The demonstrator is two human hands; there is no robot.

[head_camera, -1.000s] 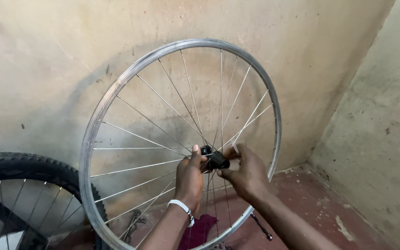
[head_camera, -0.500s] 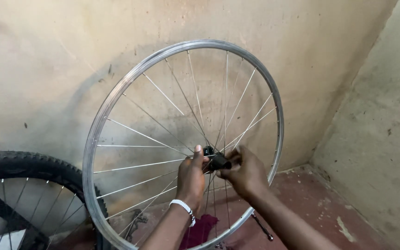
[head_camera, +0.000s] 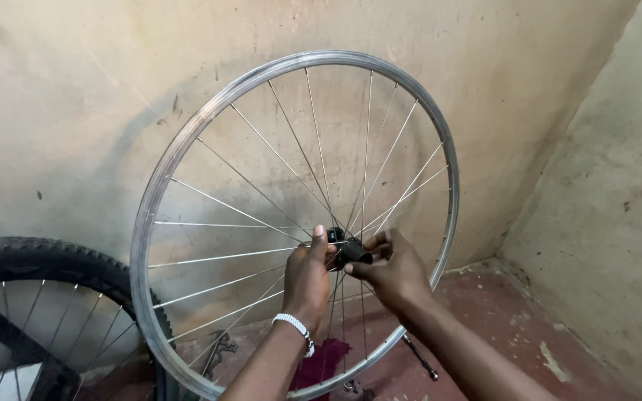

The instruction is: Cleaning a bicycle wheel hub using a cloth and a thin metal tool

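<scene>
Your left hand [head_camera: 307, 276] and right hand [head_camera: 389, 269] | fingers clamped on black hub [head_camera: 348, 251] between them | bare wheel [head_camera: 187, 141] upright, axle pointing toward you.

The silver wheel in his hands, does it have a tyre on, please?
Off. The silver wheel shows a bare metal rim all round; both hands grip its hub.

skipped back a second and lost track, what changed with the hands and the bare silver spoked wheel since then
Very little. The left hand and right hand keep gripping the black hub of the bare silver spoked wheel, and the spoke pattern has shifted slightly, so the wheel seems to have turned a little. The tyred black wheel at the left and the dark red rag on the floor stayed put.
</scene>
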